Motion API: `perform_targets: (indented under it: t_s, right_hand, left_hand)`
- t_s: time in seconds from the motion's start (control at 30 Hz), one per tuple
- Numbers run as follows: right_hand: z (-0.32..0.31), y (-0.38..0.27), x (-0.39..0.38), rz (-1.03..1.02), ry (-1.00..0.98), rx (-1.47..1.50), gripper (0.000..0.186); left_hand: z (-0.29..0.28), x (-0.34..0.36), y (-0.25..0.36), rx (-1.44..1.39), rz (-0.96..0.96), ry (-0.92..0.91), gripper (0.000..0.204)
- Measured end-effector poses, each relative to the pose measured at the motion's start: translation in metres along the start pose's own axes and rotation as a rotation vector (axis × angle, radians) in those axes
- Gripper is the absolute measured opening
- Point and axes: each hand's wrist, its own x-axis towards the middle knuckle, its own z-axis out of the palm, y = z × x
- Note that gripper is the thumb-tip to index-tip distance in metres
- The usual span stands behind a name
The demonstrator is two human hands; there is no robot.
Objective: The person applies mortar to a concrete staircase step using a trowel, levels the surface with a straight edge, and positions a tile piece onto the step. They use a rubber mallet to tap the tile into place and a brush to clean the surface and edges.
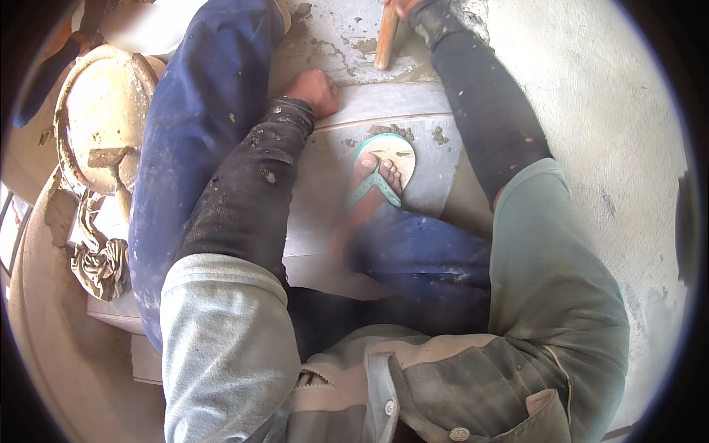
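Note:
At the top edge, my right hand (402, 6) is closed round a wooden handle (385, 40). The handle's lower end points back toward me, and whatever it belongs to lies out of view. My left hand (314, 92) is curled into a fist and rests by the pale edge of a step (384, 103). Nothing shows in that fist, though its inner side is hidden. Wet grey mortar (354, 52) is smeared in patches over the surface between and beyond my hands. Both forearms wear dark, splattered sleeves.
A mortar-crusted round pan (107, 88) stands left of my leg, with a hammer-shaped tool (108, 157) across its near side. Below it hangs a bunched patterned rag (101, 269). My foot wears a flip-flop (402, 151) on the step. A rough plastered wall (598, 111) rises at right. Another person's blue clothing (44, 81) shows far left.

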Motion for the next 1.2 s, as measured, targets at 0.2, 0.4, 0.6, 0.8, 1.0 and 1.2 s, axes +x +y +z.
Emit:
perform_targets:
  t_s: [0.2,0.4,0.6,0.8,1.0,1.2]
  right_hand:
    - [-0.003,-0.009,0.024,0.234,-0.141,0.434,0.015]
    - [-0.023,-0.055,0.027,0.769,-0.055,1.116,0.024]
    - [-0.017,-0.008,0.034,-0.418,0.135,-0.001,0.023]
    - [-0.017,-0.02,0.005,0.181,0.013,0.438,0.024]
    - [-0.013,0.005,0.037,-0.375,0.099,-0.064,0.028]
    - [-0.029,-0.013,-0.003,0.694,-0.177,0.73,0.029]
  left_hand:
    - [-0.003,0.002,0.012,0.071,-0.041,-0.027,0.028]
    - [-0.004,-0.005,0.007,0.043,-0.015,-0.005,0.027]
    - [-0.007,-0.001,0.011,0.068,-0.016,-0.032,0.029]
    - [-0.006,-0.003,0.011,0.078,0.01,-0.002,0.025]
    - [-0.016,-0.004,0.017,0.208,0.145,-0.1,0.027]
    - [-0.007,0.001,0.014,0.278,0.117,-0.142,0.03]
